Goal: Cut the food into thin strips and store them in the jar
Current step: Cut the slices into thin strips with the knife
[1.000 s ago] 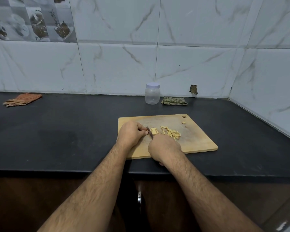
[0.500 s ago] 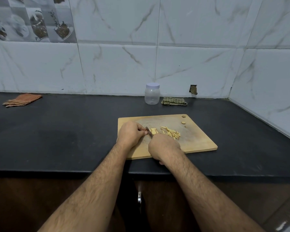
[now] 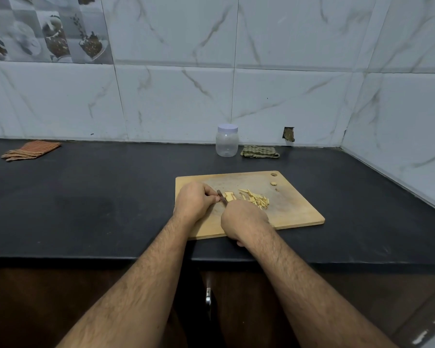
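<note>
A wooden cutting board [image 3: 294,212] lies on the black counter. On it my right hand [image 3: 244,219] grips a knife whose short blade [image 3: 222,197] points away from me, its handle hidden in my fist. My left hand [image 3: 195,200] sits just left of the blade with its fingers curled, pinching a small piece of the pale food that is mostly hidden under the fingertips. A few flat slices [image 3: 230,196] lie right of the blade, and beyond them a pile of thin strips [image 3: 255,199]. The clear plastic jar [image 3: 227,143] stands behind the board, its white lid on.
A folded green checked cloth [image 3: 259,151] lies right of the jar, against the tiled wall. An orange striped cloth [image 3: 30,149] lies far left on the counter [image 3: 86,197]. Two small food scraps [image 3: 273,183] sit near the board's hanging hole. The wall corner closes in on the right.
The knife blade and both hands have shifted very slightly to the left along the food. The jar, cloths and strip pile have not moved.
</note>
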